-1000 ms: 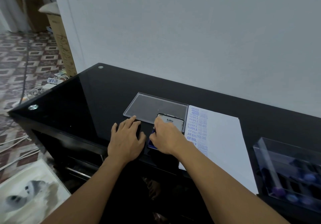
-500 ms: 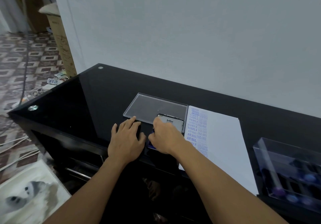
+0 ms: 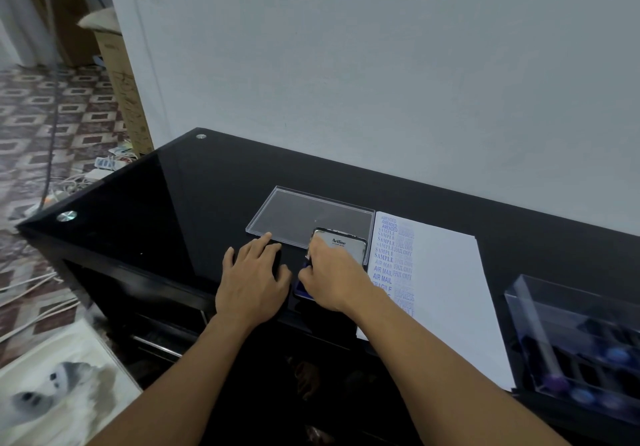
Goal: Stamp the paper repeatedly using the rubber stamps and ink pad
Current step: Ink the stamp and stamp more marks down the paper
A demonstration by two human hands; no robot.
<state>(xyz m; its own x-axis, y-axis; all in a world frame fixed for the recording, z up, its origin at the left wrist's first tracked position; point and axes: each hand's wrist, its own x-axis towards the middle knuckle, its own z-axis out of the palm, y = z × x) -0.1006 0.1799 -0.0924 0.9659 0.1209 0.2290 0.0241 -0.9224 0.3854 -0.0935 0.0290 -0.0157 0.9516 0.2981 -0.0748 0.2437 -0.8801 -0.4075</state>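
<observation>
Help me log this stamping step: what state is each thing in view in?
Ink pad: open, lid tilted up.
Paper: flat on the table, blue prints down its left edge, rest blank.
Clear tray: lying flat, nothing in it.
Clear box: at the right, stamps inside, blurred.
Left hand: flat on the table, fingers straight.
Right hand: curled down on the pad; what it holds is hidden.
</observation>
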